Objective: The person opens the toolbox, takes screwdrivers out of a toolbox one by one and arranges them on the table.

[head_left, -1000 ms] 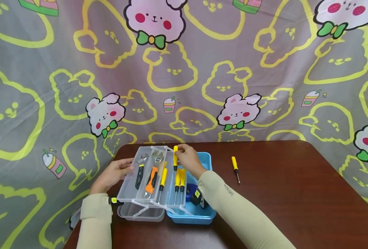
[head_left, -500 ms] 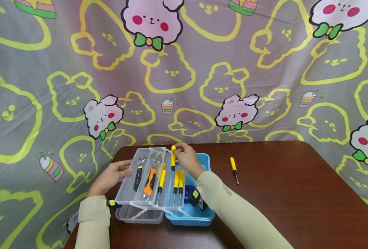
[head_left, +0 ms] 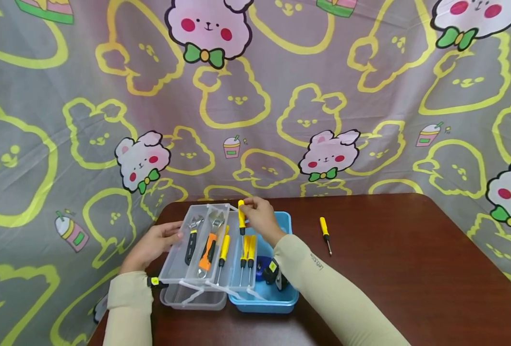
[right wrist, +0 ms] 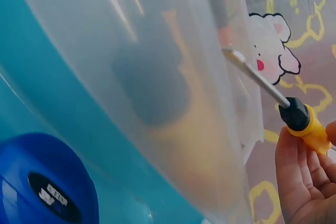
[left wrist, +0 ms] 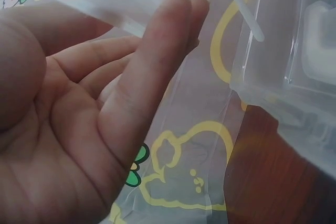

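Note:
My right hand (head_left: pixel 261 218) pinches a yellow-handled screwdriver (head_left: pixel 241 218) by its handle, shaft down, over the right compartments of a raised clear plastic tray (head_left: pixel 175 264). In the right wrist view the screwdriver's dark collar (right wrist: pixel 295 115) and bare metal shaft show close to the tray wall. My left hand (head_left: pixel 149 247) holds the tray's left edge between thumb and fingers (left wrist: pixel 168 30). Inside the tray lie a black-handled adjustable wrench (head_left: pixel 191 245), an orange-handled adjustable wrench (head_left: pixel 208 250) and several yellow screwdrivers (head_left: pixel 224 250).
Beneath the tray stands a blue toolbox base (head_left: pixel 264 305) with a blue tape measure (right wrist: pixel 47 182) and a black one (head_left: pixel 271 271). A clear lid (head_left: pixel 195 302) lies left of it. Another yellow screwdriver (head_left: pixel 324 233) rests on the brown table (head_left: pixel 389 269). A patterned curtain (head_left: pixel 281 105) hangs behind.
The head view has shifted slightly. Both hands keep their places at the tray, and the screwdriver stays in my right hand, with little visible movement.

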`<move>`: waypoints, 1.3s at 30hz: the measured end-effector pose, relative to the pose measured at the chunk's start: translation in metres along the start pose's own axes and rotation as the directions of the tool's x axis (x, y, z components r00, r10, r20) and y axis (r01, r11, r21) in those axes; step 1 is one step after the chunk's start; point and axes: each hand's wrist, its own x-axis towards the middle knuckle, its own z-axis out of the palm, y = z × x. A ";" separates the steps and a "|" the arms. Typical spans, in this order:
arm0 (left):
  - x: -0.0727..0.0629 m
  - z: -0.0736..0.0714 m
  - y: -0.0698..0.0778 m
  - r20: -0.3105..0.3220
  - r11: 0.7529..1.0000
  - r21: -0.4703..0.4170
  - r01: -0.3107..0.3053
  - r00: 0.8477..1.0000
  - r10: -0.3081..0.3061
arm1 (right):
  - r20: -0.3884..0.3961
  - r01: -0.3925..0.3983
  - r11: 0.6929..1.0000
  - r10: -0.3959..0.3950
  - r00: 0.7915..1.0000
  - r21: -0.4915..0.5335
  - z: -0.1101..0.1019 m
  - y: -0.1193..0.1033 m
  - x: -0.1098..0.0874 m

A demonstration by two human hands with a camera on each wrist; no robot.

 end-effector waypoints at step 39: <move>-0.001 -0.003 0.004 0.029 1.000 0.013 -0.004 1.000 0.003 | -0.058 -0.015 0.993 0.008 0.998 -0.113 -0.066 -0.014 -0.002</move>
